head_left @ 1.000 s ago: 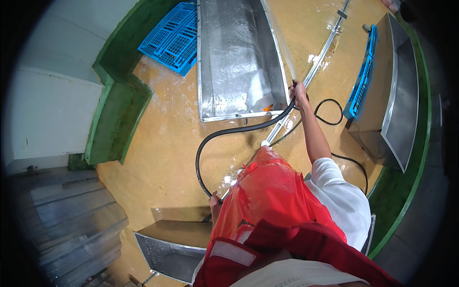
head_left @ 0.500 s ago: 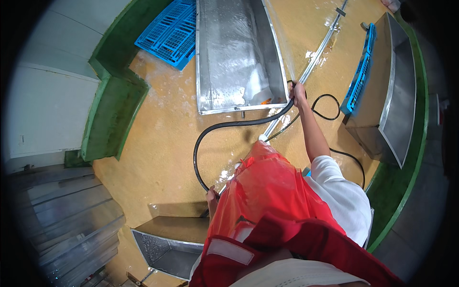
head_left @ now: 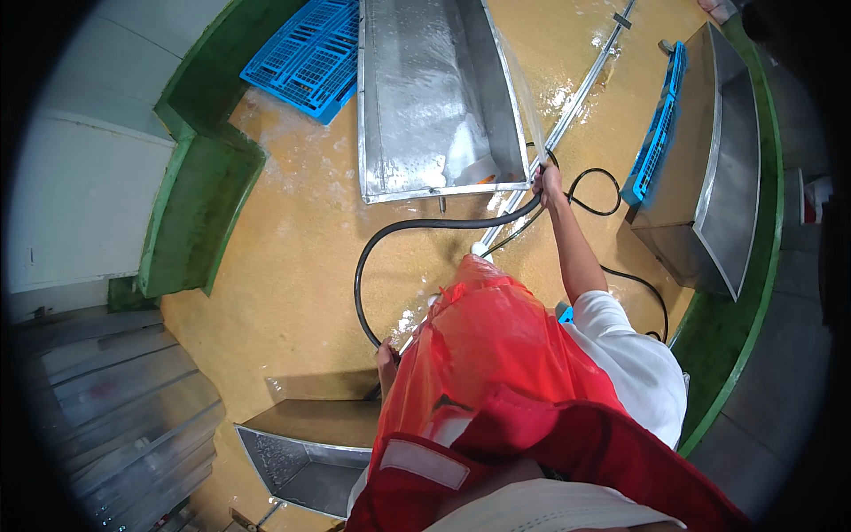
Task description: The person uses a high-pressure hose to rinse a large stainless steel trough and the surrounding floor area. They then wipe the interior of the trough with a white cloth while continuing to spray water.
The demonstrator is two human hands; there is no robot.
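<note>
My right hand [head_left: 548, 183] grips a thick black hose [head_left: 433, 223] by the right corner of a long steel trough [head_left: 425, 97]; a clear stream of water runs upward in the picture from the hose along the trough's outer right side. My left hand [head_left: 387, 355] is closed on the same hose lower down, beside my red apron [head_left: 496, 346]. The hose makes a wide loop between my hands over the wet yellow floor [head_left: 275, 230]. A small orange thing [head_left: 485, 180] lies in the trough's lower right corner. A steel drain channel [head_left: 578, 96] runs diagonally beneath the hose.
Blue plastic pallets [head_left: 303, 55] lie left of the trough; another blue pallet [head_left: 653, 124] leans against a steel tank [head_left: 683, 238] on the right. A thinner hose [head_left: 647, 282] coils across the floor. Green kerbs [head_left: 199, 204] line the sides. A second steel basin [head_left: 310, 474] sits at lower left.
The view has shifted slightly, so the trough and pallets sit higher and further left in the picture. Both my hands keep their grip on the hose, and water still streams from it.
</note>
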